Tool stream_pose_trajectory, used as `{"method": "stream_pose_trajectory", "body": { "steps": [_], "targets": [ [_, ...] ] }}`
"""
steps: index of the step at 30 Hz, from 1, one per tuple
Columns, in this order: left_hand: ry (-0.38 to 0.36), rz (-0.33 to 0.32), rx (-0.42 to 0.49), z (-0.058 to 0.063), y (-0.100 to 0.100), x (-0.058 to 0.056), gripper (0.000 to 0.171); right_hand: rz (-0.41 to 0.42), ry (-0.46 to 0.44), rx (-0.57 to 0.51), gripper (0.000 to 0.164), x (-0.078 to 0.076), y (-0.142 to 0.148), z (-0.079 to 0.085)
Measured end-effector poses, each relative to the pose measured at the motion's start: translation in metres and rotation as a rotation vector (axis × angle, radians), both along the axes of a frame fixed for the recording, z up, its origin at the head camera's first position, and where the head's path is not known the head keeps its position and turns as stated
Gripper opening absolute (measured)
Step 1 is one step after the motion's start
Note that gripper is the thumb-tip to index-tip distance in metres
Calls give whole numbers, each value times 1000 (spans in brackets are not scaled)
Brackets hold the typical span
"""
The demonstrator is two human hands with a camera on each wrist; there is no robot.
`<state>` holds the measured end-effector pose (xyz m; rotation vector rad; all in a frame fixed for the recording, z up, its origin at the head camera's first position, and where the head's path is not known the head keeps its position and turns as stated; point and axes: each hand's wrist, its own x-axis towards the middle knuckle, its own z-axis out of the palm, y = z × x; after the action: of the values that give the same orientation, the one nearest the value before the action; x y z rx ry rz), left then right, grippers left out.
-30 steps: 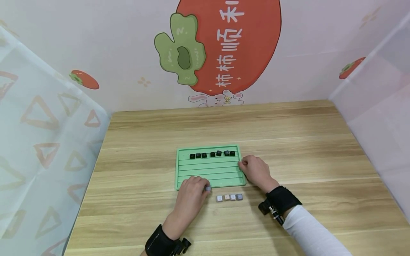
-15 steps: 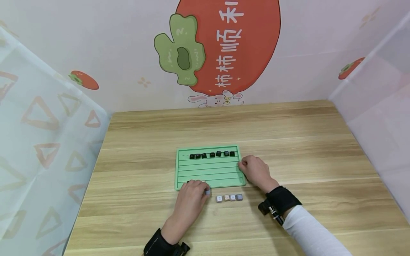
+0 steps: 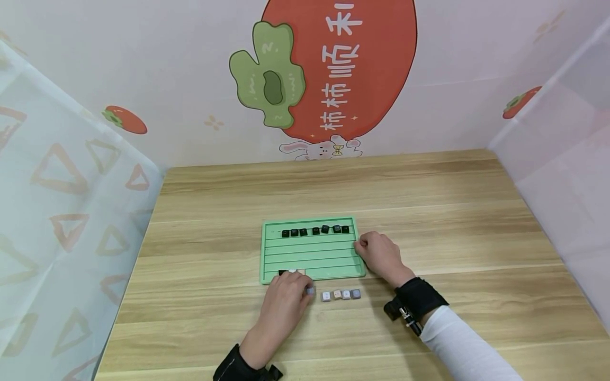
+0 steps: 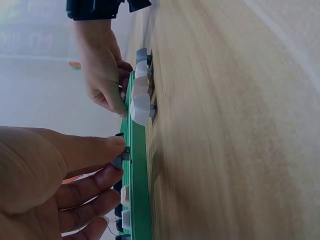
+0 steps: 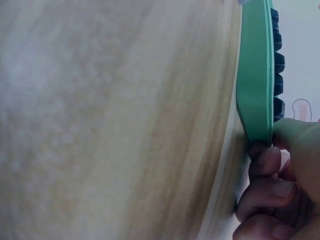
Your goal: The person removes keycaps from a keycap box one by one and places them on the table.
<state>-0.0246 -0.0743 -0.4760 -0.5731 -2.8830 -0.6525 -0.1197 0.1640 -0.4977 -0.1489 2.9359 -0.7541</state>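
"Grip state, both hands?"

"Your left hand (image 3: 286, 296) pinches a grey keycap (image 3: 310, 291) between thumb and finger, by the green tray's (image 3: 314, 253) near edge; whether they touch, cannot tell. Your right hand (image 3: 381, 255) grips the tray's right edge."

"Around the pinch?"

"Four loose keycaps (image 3: 346, 295) just right of it; pale keycaps (image 3: 301, 271) in the tray, just beyond it."

"Likely faults?"

"Judged: a tilted pinch could drop the cap; low knuckles could nudge the pale ones; slack right hand, tray skids."

A white printed backdrop (image 3: 181, 63) bears a large red fruit (image 3: 374, 66) at top centre; pale triangle-patterned fabric (image 3: 76, 222) fills the left.
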Motion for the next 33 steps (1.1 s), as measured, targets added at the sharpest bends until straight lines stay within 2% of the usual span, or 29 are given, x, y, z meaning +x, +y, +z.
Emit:
{"method": "stream_pose_trajectory", "body": {
  "steps": [6, 17, 33],
  "targets": [
    [-20, -14, 8, 0, 2, 2, 9, -2, -3, 2, 45, 0, 0, 0],
    [-12, -35, -9, -3, 5, 3, 10, 0, -3, 1, 44, 0, 0, 0],
    [7, -30, -42, -10, 8, 2, 10, 10, 11, -14, 45, 1, 0, 1]
  ]
}}
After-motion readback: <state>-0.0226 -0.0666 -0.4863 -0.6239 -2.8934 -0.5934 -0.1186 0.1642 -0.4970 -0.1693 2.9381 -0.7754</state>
